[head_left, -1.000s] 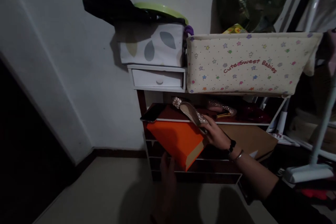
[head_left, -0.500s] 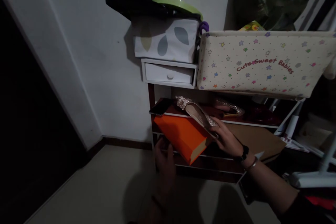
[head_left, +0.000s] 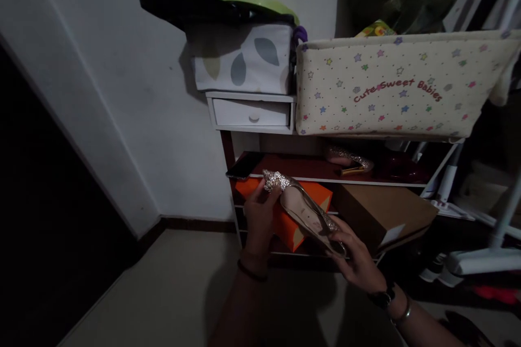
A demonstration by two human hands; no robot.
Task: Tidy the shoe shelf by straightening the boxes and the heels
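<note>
Both hands hold a glittery, embellished high-heel or flat shoe (head_left: pixel 306 211), its kind of heel hidden, in front of the shelf. The pale insole faces up toward me. My left hand (head_left: pixel 260 209) pinches the sparkling toe, thumb on the decoration. At the other end, my right hand (head_left: pixel 354 257) is closed round the heel part. Behind the shoe an orange box (head_left: pixel 321 195) juts from the shelf, partly covered by the shoe and left hand. A matching glittery shoe (head_left: pixel 349 160) with a gold heel rests on the shelf above.
A phone (head_left: pixel 245 165) lies on the left of the red-brown shelf (head_left: pixel 293 165). Dark red shoes (head_left: pixel 402 167) are at its right. Below sits a brown cardboard box (head_left: pixel 385 209). A white drawer unit (head_left: pixel 251 112) and a star-print fabric basket (head_left: pixel 391 87) stand on top.
The shoe has come down and off the shelf area toward me in my right hand. My left hand has risen and taken hold of its toe. The view has shifted slightly.
</note>
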